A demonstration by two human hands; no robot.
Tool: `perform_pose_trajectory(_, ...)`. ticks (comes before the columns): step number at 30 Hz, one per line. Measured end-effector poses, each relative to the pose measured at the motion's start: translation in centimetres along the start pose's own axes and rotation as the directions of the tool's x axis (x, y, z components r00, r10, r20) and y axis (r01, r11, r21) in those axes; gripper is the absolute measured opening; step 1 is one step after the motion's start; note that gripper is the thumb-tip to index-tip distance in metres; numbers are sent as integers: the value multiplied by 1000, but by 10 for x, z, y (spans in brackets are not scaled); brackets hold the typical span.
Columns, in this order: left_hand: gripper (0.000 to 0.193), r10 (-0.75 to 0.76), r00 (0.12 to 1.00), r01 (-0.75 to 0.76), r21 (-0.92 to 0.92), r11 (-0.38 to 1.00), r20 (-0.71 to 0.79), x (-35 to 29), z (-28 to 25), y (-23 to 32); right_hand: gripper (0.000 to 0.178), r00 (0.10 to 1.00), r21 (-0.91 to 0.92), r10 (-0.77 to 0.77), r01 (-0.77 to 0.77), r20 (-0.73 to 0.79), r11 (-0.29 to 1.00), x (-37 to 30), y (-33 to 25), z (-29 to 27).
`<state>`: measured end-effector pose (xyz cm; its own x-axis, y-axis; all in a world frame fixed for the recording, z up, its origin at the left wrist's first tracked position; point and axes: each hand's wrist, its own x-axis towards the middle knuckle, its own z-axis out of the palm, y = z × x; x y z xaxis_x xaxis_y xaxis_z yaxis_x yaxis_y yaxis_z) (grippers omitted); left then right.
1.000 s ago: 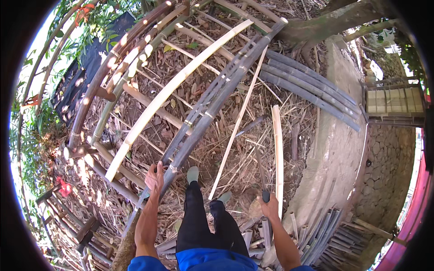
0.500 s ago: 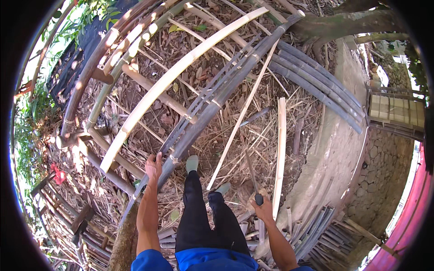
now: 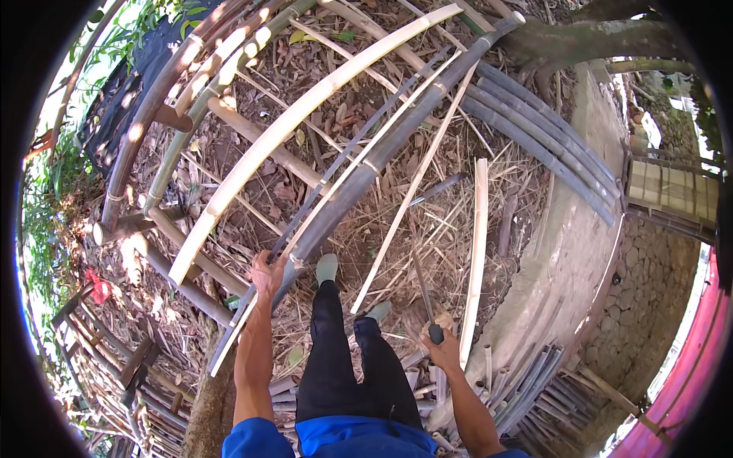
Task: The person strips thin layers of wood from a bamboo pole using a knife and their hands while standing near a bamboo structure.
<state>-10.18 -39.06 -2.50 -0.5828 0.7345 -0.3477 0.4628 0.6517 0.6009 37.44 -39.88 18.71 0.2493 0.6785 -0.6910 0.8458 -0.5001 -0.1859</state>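
A: Any packages or signs?
B: A small red object (image 3: 98,288) lies at nine o'clock.
A: The hands?
B: Left hand (image 3: 266,276) grips a long grey split bamboo strip (image 3: 359,164) running toward one o'clock; right hand (image 3: 443,353) closes on a dark-handled blade (image 3: 424,294).

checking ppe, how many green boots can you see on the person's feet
2. One green boot is planted forward on the straw near the dark bamboo pole; the other is further back, right of it. No others show.
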Motion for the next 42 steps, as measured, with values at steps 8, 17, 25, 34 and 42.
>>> perform_pose_trajectory(8,37,-155,967,143,73,987,204,9,-9,13,62,999,-18,45,-44,11,999,-2,10,1)
perform_pose_trajectory(17,34,-97,879,176,-129,976,466,23,-15,-17,64,999,-45,40,-40,6,998,2,-1,-2)
perform_pose_trajectory(25,49,-138,947,196,-180,964,292,15,-2,-3,66,998,-19,55,-55,37,998,1,-6,-3)
perform_pose_trajectory(34,39,-92,946,165,-219,962,310,1,1,-10,66,999,-60,42,-42,2,997,0,2,5)
perform_pose_trajectory(42,40,-213,880,259,-54,964,424,23,-19,-1,65,1000,-51,22,-22,-9,998,-1,6,6)
